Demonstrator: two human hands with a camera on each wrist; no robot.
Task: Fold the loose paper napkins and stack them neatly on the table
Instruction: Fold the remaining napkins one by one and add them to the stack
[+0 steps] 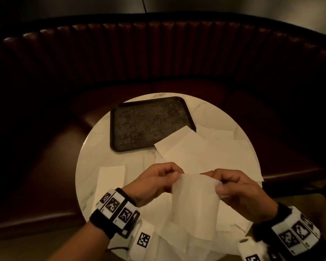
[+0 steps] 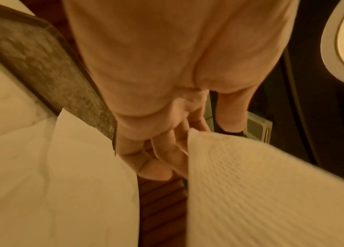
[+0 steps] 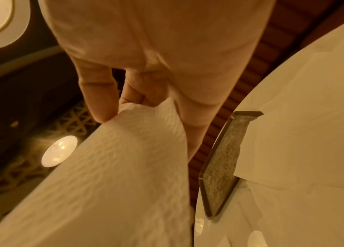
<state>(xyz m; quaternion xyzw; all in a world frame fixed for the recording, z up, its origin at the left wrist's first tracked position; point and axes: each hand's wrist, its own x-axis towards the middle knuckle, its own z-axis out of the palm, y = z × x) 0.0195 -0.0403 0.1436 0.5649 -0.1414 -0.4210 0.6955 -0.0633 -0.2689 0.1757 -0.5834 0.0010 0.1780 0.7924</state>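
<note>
Early days I'd say: both hands, left hand [image 1: 154, 182] and right hand [image 1: 241, 191], hold one white embossed paper napkin [image 1: 195, 206] above the round white marble bench [image 1: 94, 147], fingers pinching its top corners. One folded white napkin [image 1: 110, 178] lies left; loose white napkins [image 1: 215, 153] remain, one overlapping the dark speckled rectangular tray [image 1: 149, 125].

A dark speckled tray [image 1: 147, 125] lies beneath a curved, ribbed, reddish-brown booth seat [image 1: 158, 53].

No readable text, brand or number shows anywhere; the wristbands [image 1: 114, 208] behind the fingers carry only black-and-white square marker patterns, not letters.
</note>
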